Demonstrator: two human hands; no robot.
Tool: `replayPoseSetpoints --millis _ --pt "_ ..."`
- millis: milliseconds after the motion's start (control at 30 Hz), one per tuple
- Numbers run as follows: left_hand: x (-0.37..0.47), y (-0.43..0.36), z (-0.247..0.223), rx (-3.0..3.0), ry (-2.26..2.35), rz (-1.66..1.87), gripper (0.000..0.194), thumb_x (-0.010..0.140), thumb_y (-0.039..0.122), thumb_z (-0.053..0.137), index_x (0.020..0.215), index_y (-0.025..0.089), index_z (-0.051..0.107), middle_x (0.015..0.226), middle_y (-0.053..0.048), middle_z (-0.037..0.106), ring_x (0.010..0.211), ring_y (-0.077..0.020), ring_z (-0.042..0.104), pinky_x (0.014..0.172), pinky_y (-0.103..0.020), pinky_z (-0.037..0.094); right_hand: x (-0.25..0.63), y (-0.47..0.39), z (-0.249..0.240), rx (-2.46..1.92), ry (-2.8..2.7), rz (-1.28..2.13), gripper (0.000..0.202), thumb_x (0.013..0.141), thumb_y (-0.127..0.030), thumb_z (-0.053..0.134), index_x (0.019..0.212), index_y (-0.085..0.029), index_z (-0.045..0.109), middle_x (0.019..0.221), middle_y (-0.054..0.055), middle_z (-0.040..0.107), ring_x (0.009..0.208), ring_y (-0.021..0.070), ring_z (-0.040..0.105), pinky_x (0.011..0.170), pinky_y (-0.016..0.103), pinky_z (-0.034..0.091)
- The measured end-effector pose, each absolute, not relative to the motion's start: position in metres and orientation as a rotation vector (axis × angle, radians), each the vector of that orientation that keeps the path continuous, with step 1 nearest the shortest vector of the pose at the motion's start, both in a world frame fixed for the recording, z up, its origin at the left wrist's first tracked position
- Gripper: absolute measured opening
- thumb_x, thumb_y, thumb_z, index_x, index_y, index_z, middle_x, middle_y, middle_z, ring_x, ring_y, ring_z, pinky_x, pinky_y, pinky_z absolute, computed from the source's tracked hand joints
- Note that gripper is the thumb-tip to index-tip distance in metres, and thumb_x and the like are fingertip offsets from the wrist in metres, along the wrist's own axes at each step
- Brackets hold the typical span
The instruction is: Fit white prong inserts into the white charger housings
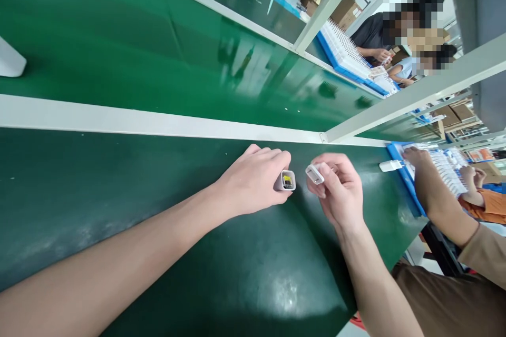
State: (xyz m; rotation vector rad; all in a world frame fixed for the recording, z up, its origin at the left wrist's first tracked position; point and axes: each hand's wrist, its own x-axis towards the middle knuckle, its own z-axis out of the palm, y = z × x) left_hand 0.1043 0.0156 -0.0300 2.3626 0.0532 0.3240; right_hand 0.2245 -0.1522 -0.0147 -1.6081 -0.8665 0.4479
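My left hand (256, 178) is wrapped round a white plastic housing (280, 183) just above the green table. Its open end faces right and shows something yellow and dark metallic parts inside. A short gap to the right, my right hand (342, 187) pinches a small white end cap (314, 174) between thumb and fingers. The cap has a slot in its face and is tilted toward the housing, apart from it. The rest of the housing is hidden by my left hand.
A white rail (158, 118) and slanted post (415, 89) border the green table (237, 274). At right, a co-worker's arm (438, 195) reaches to a blue tray (409, 184) of white parts, beside a white device (390, 166). Other people sit beyond; another blue tray (336, 60) stands behind.
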Motion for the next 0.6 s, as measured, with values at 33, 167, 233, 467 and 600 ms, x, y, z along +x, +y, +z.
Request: replayPoseSetpoints --millis 33,167,233,467,600 --pt "0.104 0.016 -0.030 2.363 0.059 0.325 0.022 0.083 0.030 0.062 0.079 0.019 0.044 0.081 0.004 0.059 0.076 -0.0150 0.054 0.080 -0.033 0.033 0.226 -0.154 -0.013 -1.582 -0.879 0.516 0.026 0.093 -0.046 0.067 0.105 -0.024 0.060 0.068 -0.004 0.054 0.048 0.0092 0.043 0.044 0.023 0.039" --pt "0.104 0.016 -0.030 2.339 0.091 0.326 0.025 0.080 0.032 0.066 0.078 0.019 0.045 0.079 0.003 0.058 0.079 -0.0167 0.052 0.076 -0.032 0.032 0.225 -0.158 -0.005 -1.655 -0.959 0.563 0.031 0.088 -0.044 0.074 0.109 -0.024 0.065 0.075 0.000 0.066 0.057 0.0150 0.059 0.050 0.028 0.050" --pt "0.104 0.016 -0.030 2.332 0.092 0.322 0.024 0.080 0.033 0.066 0.078 0.019 0.047 0.080 0.003 0.059 0.082 -0.0177 0.052 0.075 -0.032 0.031 0.222 -0.157 -0.003 -1.801 -1.090 0.338 0.021 0.087 -0.040 0.077 0.098 -0.024 0.069 0.076 0.000 0.066 0.059 0.0148 0.058 0.054 0.029 0.051" --pt "0.105 0.016 -0.029 2.319 0.133 0.307 0.020 0.079 0.032 0.066 0.081 0.019 0.050 0.083 0.001 0.059 0.083 -0.0197 0.052 0.079 -0.034 0.035 0.216 -0.147 -0.007 -1.946 -1.481 0.155 0.009 0.096 -0.031 0.065 0.101 -0.023 0.066 0.091 0.003 0.064 0.073 0.0152 0.057 0.064 0.029 0.051" --pt "0.104 0.016 -0.029 2.330 0.126 0.298 0.021 0.078 0.032 0.066 0.080 0.020 0.049 0.083 0.000 0.059 0.083 -0.0206 0.052 0.079 -0.034 0.036 0.212 -0.148 -0.001 -1.941 -1.568 0.088 0.005 0.098 -0.025 0.061 0.102 -0.023 0.065 0.094 0.005 0.062 0.077 0.0168 0.058 0.066 0.030 0.050"
